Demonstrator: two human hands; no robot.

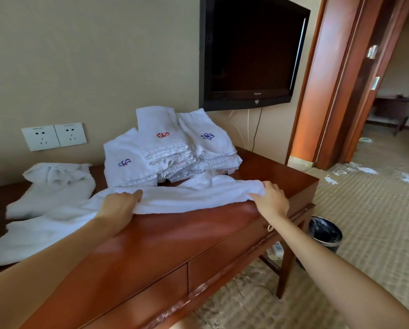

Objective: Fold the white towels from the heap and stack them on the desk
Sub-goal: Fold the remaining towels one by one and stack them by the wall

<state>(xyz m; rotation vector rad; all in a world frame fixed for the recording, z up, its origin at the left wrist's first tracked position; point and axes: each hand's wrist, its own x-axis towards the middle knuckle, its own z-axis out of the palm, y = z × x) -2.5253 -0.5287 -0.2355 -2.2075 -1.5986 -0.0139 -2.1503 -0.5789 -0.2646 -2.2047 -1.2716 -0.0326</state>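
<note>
A white towel (194, 194) lies stretched across the wooden desk (165, 243). My left hand (120, 206) grips its near edge on the left. My right hand (271, 197) pinches its right end near the desk's right side. Behind the stretched towel stand stacks of folded white towels (172, 148) against the wall, with red and blue embroidered marks on top. A heap of loose white towels (54, 186) lies at the left of the desk, and more loose cloth (32, 236) trails toward the near left edge.
A black television (251, 51) hangs on the wall above the stacks, with cables dropping behind the desk. Two wall sockets (54, 136) sit at the left. A dark waste bin (324, 233) stands on the carpet by the desk's right leg. An open doorway (393, 96) is at the right.
</note>
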